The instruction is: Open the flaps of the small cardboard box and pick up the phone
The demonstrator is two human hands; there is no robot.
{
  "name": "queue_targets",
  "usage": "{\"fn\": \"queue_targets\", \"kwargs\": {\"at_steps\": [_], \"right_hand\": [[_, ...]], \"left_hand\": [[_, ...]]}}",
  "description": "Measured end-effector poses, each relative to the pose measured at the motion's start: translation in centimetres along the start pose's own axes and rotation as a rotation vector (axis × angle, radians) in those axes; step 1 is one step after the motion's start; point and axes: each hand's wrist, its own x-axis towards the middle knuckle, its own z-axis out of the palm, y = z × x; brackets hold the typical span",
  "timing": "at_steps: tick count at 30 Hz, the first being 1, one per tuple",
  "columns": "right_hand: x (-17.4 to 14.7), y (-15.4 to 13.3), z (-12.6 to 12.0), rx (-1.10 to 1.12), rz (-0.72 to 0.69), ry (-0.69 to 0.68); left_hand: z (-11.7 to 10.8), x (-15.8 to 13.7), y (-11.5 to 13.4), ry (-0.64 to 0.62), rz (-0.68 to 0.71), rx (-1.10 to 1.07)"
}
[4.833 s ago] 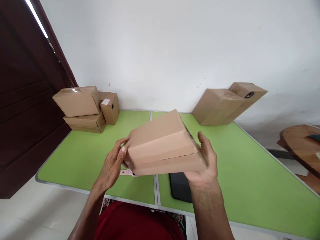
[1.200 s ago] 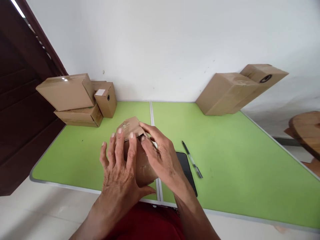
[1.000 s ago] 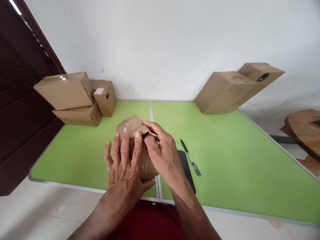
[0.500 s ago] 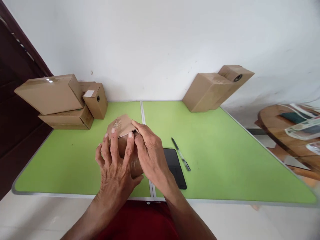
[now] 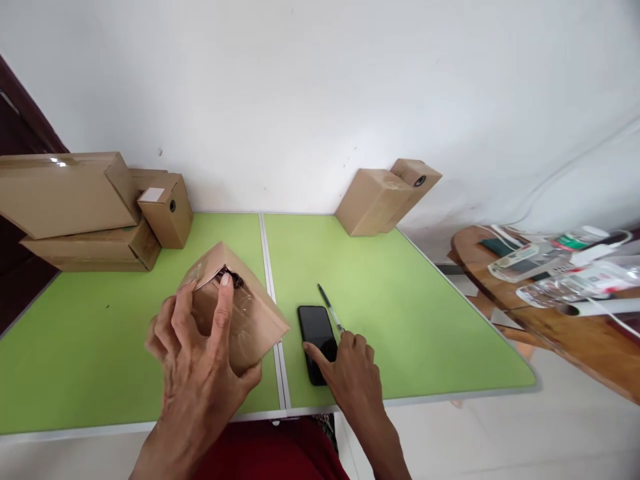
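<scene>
Your left hand [image 5: 195, 373] grips the small brown cardboard box [image 5: 235, 313] from its near side, fingers [image 5: 223, 310] spread over the taped top, thumb underneath; the box rests tilted on the green folding table [image 5: 425, 313], at 10 o'clock from the flat black phone [image 5: 316, 330]; it looks light and stiff, but the glossy tape may be slippery, so hold it at the cardboard edges; your right hand [image 5: 353, 367] lies loosely curled on the phone, holding nothing; the thin pen [image 5: 330, 308] lies at 1 o'clock from that hand.

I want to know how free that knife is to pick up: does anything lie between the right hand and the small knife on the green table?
Only partly. The right hand rests on the near end of the black phone, which lies beside the small knife on its left. The hand's right side meets the knife's near end with nothing between.
</scene>
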Motion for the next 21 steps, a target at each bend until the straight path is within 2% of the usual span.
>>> {"fn": "queue_targets", "kwargs": {"at_steps": [4,11,18,21], "right_hand": [[0.1,0.8,1.4,-0.076,0.068,-0.092],[1.9,2.0,1.5,0.085,0.120,-0.205],[0.6,3.3,2.0,0.542,0.082,-0.302],[-0.9,4.2,0.9,0.839,0.202,-0.354]], "left_hand": [[-0.8,-0.3,0.9,-0.031,0.018,-0.011],[-0.7,-0.5,1.7,-0.003,0.037,-0.003],[-0.8,-0.5,2.0,-0.015,0.066,-0.002],[-0.8,-0.7,1.9,-0.011,0.075,-0.004]]}}
